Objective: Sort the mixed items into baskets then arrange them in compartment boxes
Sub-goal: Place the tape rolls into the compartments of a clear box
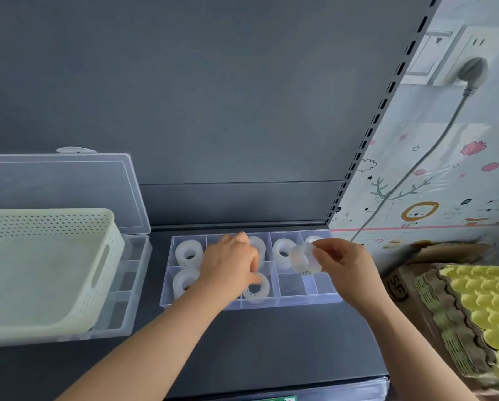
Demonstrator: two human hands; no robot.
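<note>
Two forearms cross the dark shelf [257, 342], with dimpled yellow and brown egg trays [479, 299] stacked at right and a cream perforated basket [40, 285] at left. The left hand [228, 261], knuckles up, covers the middle of the clear compartment box [285, 301], curled fingertips pinching the translucent front roll [257, 289] in a front cell; the right hand [340, 259] pinches the raised roll [303, 260] just above the box's right end. Other rolls [189, 251] sit in cells behind, before a matte grey panel [213, 96].

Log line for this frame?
stage: filling box | left hand: on front-row roll, grip unclear | right hand: pinches tape roll over box
</note>
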